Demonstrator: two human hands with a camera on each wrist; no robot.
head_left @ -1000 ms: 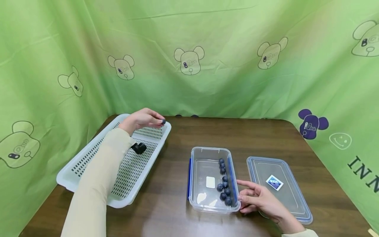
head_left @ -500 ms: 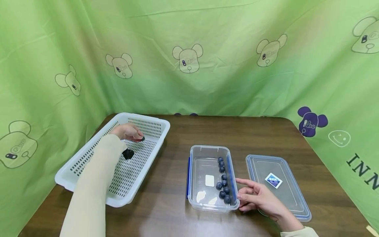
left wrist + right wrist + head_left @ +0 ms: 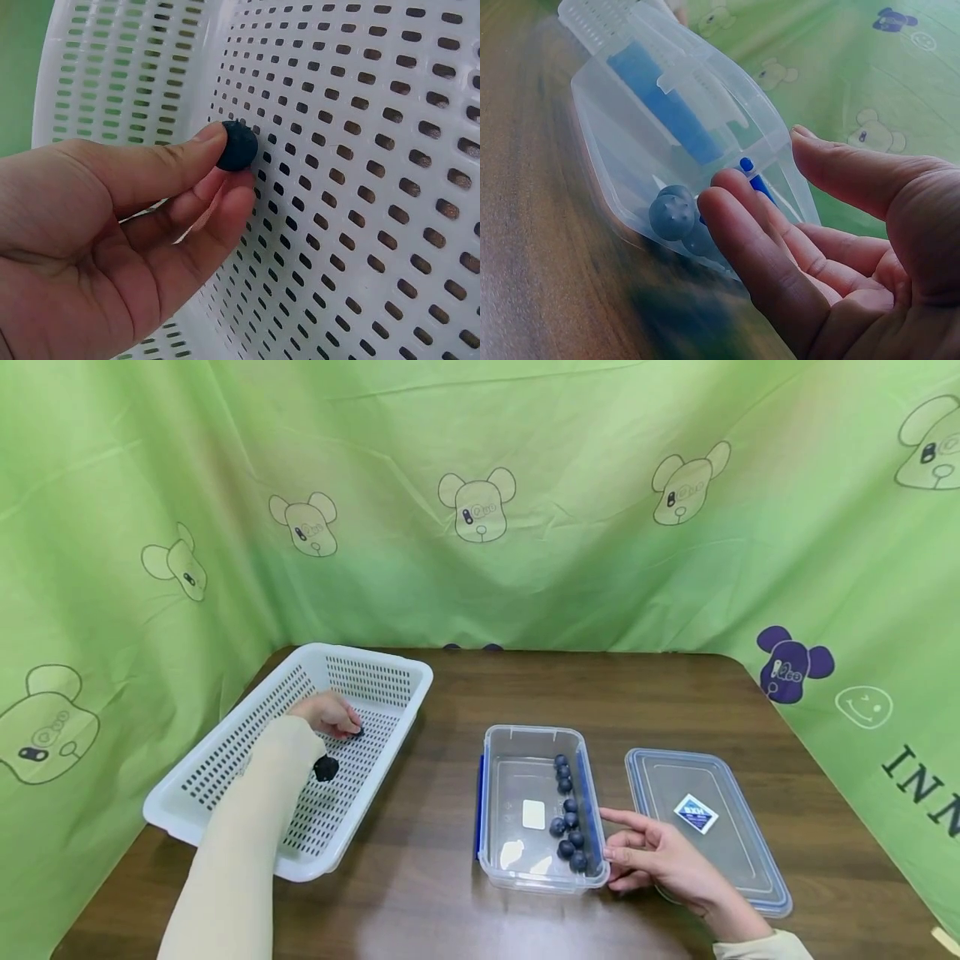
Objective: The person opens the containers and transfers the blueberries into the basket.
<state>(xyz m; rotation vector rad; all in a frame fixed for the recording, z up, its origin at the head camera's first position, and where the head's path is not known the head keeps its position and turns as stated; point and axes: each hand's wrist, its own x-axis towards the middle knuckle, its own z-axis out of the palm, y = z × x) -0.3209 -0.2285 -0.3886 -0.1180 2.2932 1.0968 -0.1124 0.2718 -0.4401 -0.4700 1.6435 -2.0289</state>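
The blueberry (image 3: pixel 241 147) sits pinched in the fingers (image 3: pixel 234 208) of the left hand (image 3: pixel 328 713), inside the basket (image 3: pixel 348 785); right of it and nearer lies the box (image 3: pixel 517 785), the right hand (image 3: pixel 669 862) loosely spread alongside.

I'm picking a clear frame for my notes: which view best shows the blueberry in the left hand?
The left wrist view: the blueberry looks large there, pinched by the left hand, with most of it uncovered. The head view shows it small and partly hidden; the right wrist view doesn't show it.
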